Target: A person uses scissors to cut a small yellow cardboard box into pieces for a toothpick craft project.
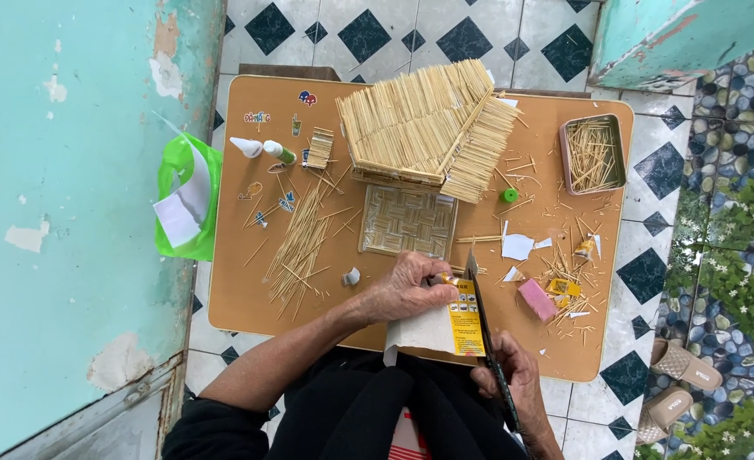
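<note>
My left hand (407,290) pinches the top edge of a yellow-and-white card packet (445,328), which hangs from the fingers toward six o'clock, over the near edge of the table (240,281). My right hand (504,370) is closed around a pair of scissors (481,311), whose blades point to twelve o'clock along the packet's right edge. A woven mat (407,221) lies at twelve o'clock from my left hand, a pink eraser (536,299) at three.
</note>
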